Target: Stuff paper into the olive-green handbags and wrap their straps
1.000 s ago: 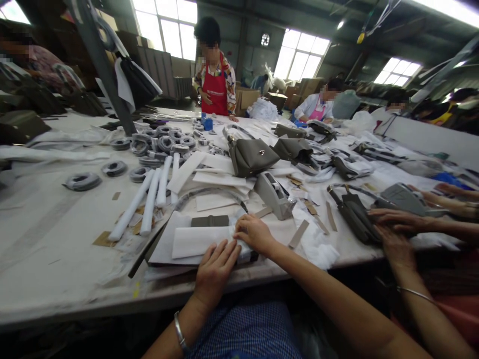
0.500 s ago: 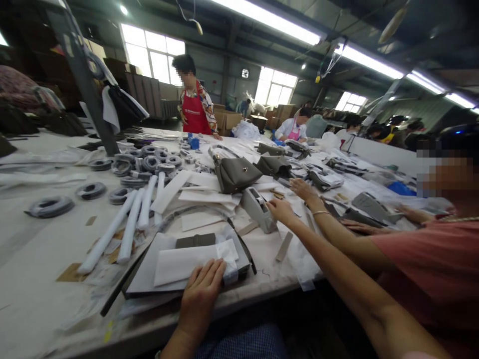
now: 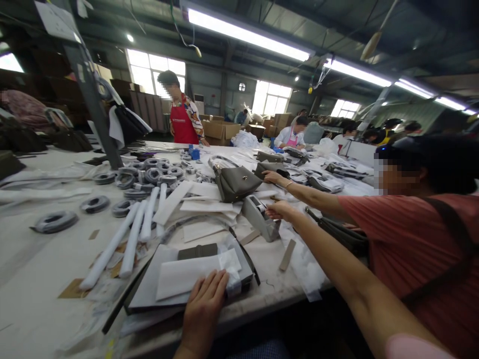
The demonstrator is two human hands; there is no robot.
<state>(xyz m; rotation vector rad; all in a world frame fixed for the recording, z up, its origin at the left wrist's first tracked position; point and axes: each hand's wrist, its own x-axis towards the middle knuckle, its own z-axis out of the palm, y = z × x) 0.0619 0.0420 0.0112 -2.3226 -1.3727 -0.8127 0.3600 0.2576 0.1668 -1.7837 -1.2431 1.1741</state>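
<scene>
My left hand [image 3: 204,309] lies flat, fingers stretched, on white wrapping paper [image 3: 187,274] that covers a flat grey leather piece [image 3: 196,251] near the table's front edge. My right hand [image 3: 280,210] is stretched far forward to a grey tape dispenser [image 3: 260,217]. Its fingers are curled in a pinch at the dispenser's top; what they hold is too small to make out. A dark strap [image 3: 209,222] curves behind the wrapped piece.
A co-worker in a red shirt [image 3: 411,239] sits close on my right, one hand [image 3: 272,176] reaching toward a grey handbag [image 3: 235,183]. White foam rolls [image 3: 130,239], several coiled straps [image 3: 54,221], more bags, and other people fill the long table [image 3: 37,279].
My right hand left the wrapped piece and moved forward to the tape dispenser. My left hand stayed on the paper. The co-worker leaned in and reached toward the handbag. The view tilted up.
</scene>
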